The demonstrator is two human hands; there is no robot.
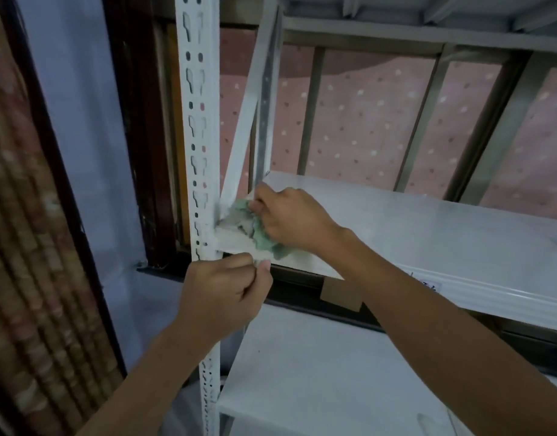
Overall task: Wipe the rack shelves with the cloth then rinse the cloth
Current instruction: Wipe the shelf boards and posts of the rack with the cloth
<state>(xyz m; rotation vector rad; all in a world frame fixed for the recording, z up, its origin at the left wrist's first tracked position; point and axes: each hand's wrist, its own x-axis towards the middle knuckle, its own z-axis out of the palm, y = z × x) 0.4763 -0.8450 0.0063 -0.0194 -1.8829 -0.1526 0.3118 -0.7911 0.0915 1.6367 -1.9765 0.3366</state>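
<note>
Obs.: the cloth [255, 229], green and bunched, lies on the front left corner of the middle shelf [428, 234], pressed against the foot of the slotted post [197, 121], where the brace [245, 121] comes down. The right hand [289, 215] holds it, fingers [261, 200] curled and clamped on the wad. The left hand [222, 294] sits just under the corner at the shelf's front lip [459, 291], with fingers curled and thumb against forefinger. I cannot tell whether it pinches the lip, a hanging edge of the cloth, or nothing.

Step in hand, as I judge it: cleaning the corner joint. Grey smears show on the post and the shelf surface around the cloth, so this spot looks like the dirtiest.

Notes on doing it well:
- Push a fold of the cloth into the angle between post, brace and shelf. A loose ball will ride over the seam.
- Use short strokes outward from the corner, so the dirt is drawn away and not packed in.
- Turn to a clean face once the one in use is grey.
- The left hand can steady the rack at the lip. The post's slot edges may snag the cloth, so go lightly there.
- Then make long passes rightward along the shelf, where a dull film shows.

The lower shelf [318, 372] and the rinse look not yet done.
</note>
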